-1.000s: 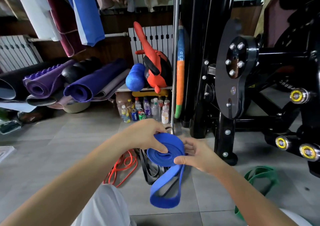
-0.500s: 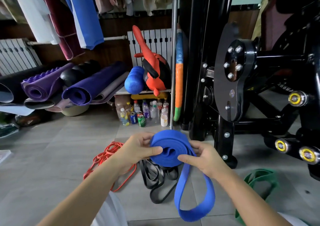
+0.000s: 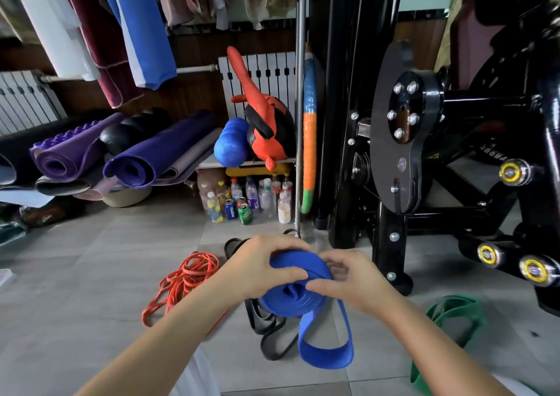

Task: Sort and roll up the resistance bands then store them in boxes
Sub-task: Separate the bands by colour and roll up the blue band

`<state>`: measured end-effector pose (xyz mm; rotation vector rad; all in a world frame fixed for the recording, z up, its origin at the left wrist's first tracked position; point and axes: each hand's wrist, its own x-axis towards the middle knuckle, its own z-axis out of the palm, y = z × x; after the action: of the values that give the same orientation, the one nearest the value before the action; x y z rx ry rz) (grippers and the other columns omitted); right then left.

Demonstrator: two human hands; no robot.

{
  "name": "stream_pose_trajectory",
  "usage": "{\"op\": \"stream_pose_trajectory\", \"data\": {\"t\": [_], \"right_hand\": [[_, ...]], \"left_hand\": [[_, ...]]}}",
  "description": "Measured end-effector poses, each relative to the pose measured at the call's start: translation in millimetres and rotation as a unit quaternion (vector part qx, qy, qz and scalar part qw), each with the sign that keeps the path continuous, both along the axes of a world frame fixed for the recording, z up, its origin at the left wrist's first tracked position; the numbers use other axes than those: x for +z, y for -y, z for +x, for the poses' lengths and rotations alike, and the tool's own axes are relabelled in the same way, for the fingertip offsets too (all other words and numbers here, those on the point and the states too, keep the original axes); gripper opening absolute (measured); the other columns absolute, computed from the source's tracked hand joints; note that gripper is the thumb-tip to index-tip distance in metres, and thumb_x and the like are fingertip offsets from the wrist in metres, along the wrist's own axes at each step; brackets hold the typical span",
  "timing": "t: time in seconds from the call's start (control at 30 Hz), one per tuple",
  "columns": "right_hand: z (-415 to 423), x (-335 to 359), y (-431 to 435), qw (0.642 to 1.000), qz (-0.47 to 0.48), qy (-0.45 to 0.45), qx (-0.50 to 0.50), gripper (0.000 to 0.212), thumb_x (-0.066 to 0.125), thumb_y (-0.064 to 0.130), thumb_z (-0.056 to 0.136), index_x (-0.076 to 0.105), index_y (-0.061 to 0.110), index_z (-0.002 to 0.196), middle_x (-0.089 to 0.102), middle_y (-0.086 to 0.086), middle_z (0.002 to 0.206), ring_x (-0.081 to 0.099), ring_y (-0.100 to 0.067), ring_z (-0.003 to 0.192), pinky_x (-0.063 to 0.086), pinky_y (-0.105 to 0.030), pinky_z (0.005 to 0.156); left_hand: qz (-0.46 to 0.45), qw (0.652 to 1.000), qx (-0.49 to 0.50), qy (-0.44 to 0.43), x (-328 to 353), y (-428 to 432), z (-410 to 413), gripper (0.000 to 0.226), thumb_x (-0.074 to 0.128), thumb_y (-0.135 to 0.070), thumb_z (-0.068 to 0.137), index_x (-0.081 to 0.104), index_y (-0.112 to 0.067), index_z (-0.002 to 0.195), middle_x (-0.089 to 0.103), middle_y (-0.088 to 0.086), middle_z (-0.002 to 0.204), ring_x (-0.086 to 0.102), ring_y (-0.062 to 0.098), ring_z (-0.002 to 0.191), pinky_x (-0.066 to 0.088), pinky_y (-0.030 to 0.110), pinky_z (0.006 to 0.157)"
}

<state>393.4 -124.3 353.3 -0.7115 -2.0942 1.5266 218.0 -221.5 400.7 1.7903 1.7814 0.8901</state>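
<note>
A wide blue resistance band (image 3: 295, 300) is partly wound into a thick coil, held in mid-air between both hands. My left hand (image 3: 260, 269) grips the coil from the left, thumb pressed on its face. My right hand (image 3: 353, 280) pinches the coil's right side with fingers over the top. A short loose loop of the blue band (image 3: 325, 356) hangs below the coil. On the floor lie a thin orange band (image 3: 185, 280) in a tangle at the left, black bands (image 3: 269, 332) under the coil, and a green band (image 3: 451, 320) at the right.
A black exercise machine frame (image 3: 391, 201) stands close on the right. Bottles and cans (image 3: 245, 201) cluster on the floor ahead under a low shelf. Rolled purple mats (image 3: 133, 159) are piled at the left. No box is in sight.
The coil has grown thicker and the hanging loop has become shorter. Both hands have turned on the coil and sit closer together over it.
</note>
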Motion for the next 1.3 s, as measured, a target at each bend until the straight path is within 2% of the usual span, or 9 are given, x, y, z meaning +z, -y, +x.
{"op": "stream_pose_trajectory", "data": {"t": [0.13,0.23,0.3,0.43,0.57,0.77,1.03,1.17,1.3], "right_hand": [[10,-11,7,0.993,-0.052,-0.103,-0.018,0.042,0.077,0.013,0.070,0.063,0.016,0.110,0.074,0.001,0.100,0.069,-0.015,0.094,0.053,-0.022,0.078],[16,-20,9,0.985,-0.098,-0.140,-0.031,0.048,0.074,0.019,0.069,0.061,0.015,0.115,0.072,-0.002,0.107,0.068,-0.020,0.101,0.054,-0.027,0.083],[19,-18,5,0.986,-0.108,-0.125,-0.013,0.047,0.074,0.022,0.069,0.063,0.018,0.115,0.072,-0.002,0.108,0.067,-0.020,0.103,0.054,-0.030,0.086],[18,-5,-2,0.994,-0.084,-0.040,0.060,0.040,0.076,0.024,0.070,0.066,0.021,0.110,0.073,0.002,0.105,0.068,-0.015,0.100,0.054,-0.023,0.081],[9,4,-6,0.996,-0.028,0.011,0.083,0.030,0.079,0.019,0.074,0.068,0.019,0.102,0.074,0.001,0.099,0.069,-0.013,0.095,0.053,-0.024,0.082],[13,-2,-4,0.997,-0.061,-0.037,0.038,0.034,0.079,0.021,0.073,0.066,0.022,0.105,0.073,-0.002,0.100,0.069,-0.016,0.094,0.054,-0.026,0.079],[21,-15,15,0.987,-0.109,-0.113,-0.012,0.065,0.075,0.024,0.072,0.048,0.037,0.129,0.068,0.006,0.116,0.065,-0.013,0.105,0.054,-0.028,0.082],[23,-17,17,0.986,-0.124,-0.110,-0.022,0.059,0.071,0.013,0.081,0.049,0.038,0.128,0.070,0.008,0.110,0.067,-0.010,0.097,0.055,-0.024,0.071],[28,-14,8,0.993,-0.103,-0.048,0.024,0.059,0.071,0.007,0.081,0.050,0.031,0.130,0.069,0.010,0.113,0.065,-0.007,0.103,0.052,-0.021,0.083]], "left_hand": [[0.064,0.969,0.062,0.229,-16,8,5,0.033,0.076,-0.008,0.076,0.071,-0.033,0.096,0.072,-0.003,0.102,0.068,0.012,0.096,0.055,0.032,0.085],[0.087,0.934,0.079,0.338,-29,14,11,0.028,0.073,-0.016,0.074,0.072,-0.032,0.097,0.071,0.000,0.105,0.068,0.020,0.099,0.056,0.032,0.081],[0.062,0.948,0.050,0.308,-32,16,10,0.031,0.070,-0.013,0.082,0.068,-0.031,0.106,0.069,-0.002,0.111,0.065,0.017,0.104,0.055,0.031,0.085],[-0.010,0.998,0.005,0.069,-21,14,0,0.044,0.070,-0.024,0.084,0.054,-0.049,0.116,0.058,-0.018,0.119,0.057,0.000,0.108,0.048,0.023,0.094],[-0.002,0.995,-0.062,-0.078,-14,12,8,0.050,0.065,-0.029,0.086,0.046,-0.052,0.126,0.050,-0.028,0.119,0.045,-0.012,0.112,0.034,0.008,0.097],[0.078,0.990,0.044,0.110,-28,19,6,0.048,0.071,-0.016,0.083,0.060,-0.058,0.105,0.063,-0.022,0.110,0.057,-0.001,0.107,0.049,0.024,0.093],[0.139,0.895,0.149,0.396,-54,28,23,0.039,0.073,-0.030,0.074,0.067,-0.036,0.112,0.067,-0.001,0.117,0.063,0.021,0.110,0.051,0.049,0.091],[0.123,0.928,0.121,0.329,-55,29,28,0.040,0.069,-0.034,0.080,0.058,-0.047,0.117,0.064,-0.013,0.120,0.061,0.007,0.110,0.054,0.031,0.089],[0.032,0.980,0.079,0.179,-42,25,15,0.052,0.073,-0.032,0.079,0.049,-0.052,0.120,0.059,-0.013,0.121,0.058,0.004,0.110,0.050,0.033,0.095]]}}
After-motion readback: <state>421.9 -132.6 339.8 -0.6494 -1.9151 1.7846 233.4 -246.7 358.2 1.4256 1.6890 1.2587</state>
